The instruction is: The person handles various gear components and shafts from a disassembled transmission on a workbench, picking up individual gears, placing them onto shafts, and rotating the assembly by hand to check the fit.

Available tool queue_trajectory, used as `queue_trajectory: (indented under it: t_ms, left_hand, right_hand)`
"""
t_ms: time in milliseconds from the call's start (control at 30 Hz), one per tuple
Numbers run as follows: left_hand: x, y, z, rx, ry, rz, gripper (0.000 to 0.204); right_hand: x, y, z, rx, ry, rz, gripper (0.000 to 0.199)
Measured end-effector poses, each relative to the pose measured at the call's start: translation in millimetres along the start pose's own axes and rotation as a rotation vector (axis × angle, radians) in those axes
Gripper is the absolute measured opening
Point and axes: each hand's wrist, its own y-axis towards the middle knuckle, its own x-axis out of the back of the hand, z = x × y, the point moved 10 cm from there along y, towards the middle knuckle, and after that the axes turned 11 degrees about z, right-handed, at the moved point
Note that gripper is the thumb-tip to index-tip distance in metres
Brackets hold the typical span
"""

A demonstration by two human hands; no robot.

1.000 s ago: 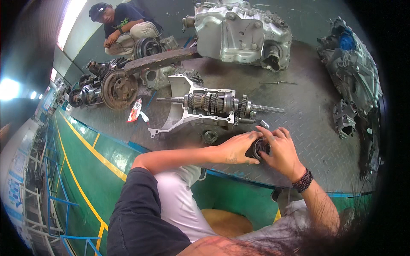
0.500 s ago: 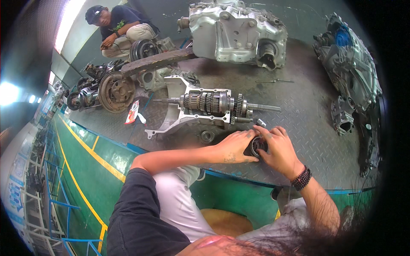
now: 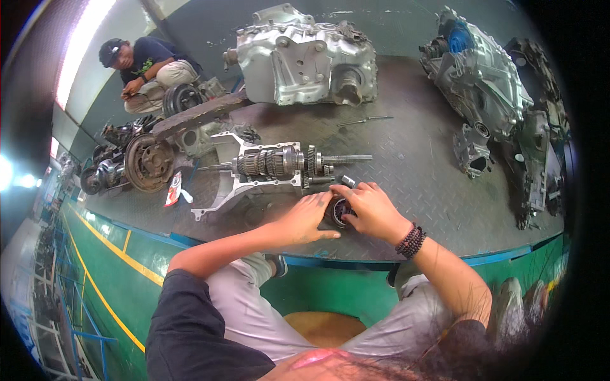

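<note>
Saw dark metal with a brighter, smoother rim on the ring-shaped part (image 3: 336,218). Noted a grey metallic sheen on the toothed gears (image 3: 273,162), bright ridged metal on the shaft (image 3: 346,159), and pale, duller metal on the open housing (image 3: 213,208). Found silvery metal with glossy highlights on the large casing (image 3: 302,66), rough brown rust on the drum (image 3: 143,166), raised tread on the matt platform (image 3: 426,171), a glossy green floor (image 3: 114,279), and matt cloth in the dark sleeve (image 3: 190,330).
</note>
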Motion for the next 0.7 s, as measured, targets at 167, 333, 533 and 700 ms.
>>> queue_trajectory:
  t_ms: [167,333,533,700]
  left_hand:
    - [20,-82,-5,0.102,-0.108,-0.095,0.119]
    - [-4,-183,-2,0.191,-0.599,-0.384,0.097]
    - [-97,-290,48,0.307,-1.0,-0.889,0.078]
    - [-171,-316,79,0.51,-1.041,-0.879,0.074]
  right_hand:
    - [-8,-3,1,-0.006,-0.042,0.003,0.07]
    - [-12,-6,0,0.039,-0.156,-0.066,0.061]
    - [-13,-6,-7,-0.002,-0.136,-0.04,0.059]
    - [-10,-11,2,-0.026,-0.193,-0.046,0.053]
